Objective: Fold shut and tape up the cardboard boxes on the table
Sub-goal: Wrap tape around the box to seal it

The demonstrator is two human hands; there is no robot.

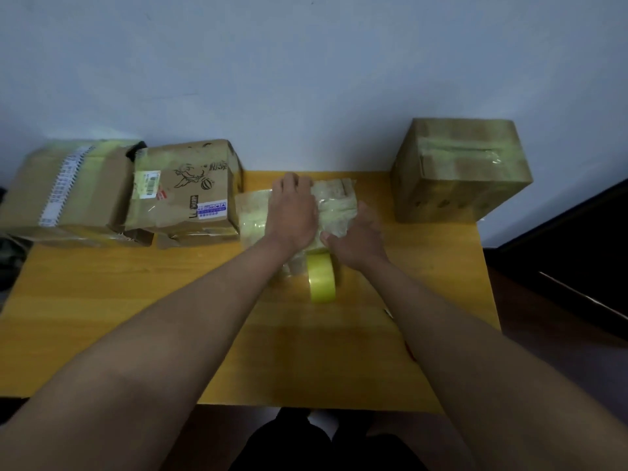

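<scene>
A small cardboard box [334,202], wrapped in yellowish clear tape, sits at the back middle of the wooden table [136,300]. My left hand [292,212] lies flat on its top, with the fingertips reaching the far edge. My right hand [358,237] rests on the box's near right corner, thumb pointing left along the front edge. A yellow tape roll [321,280] stands on edge against the box's front, just below both hands. The box's front face is mostly hidden by my hands and the roll.
Two taped boxes stand at the back left: a long one [68,188] and one with a cartoon print [183,188]. A taller taped box [458,171] stands at the back right corner. Dark furniture [560,253] borders the table's right side.
</scene>
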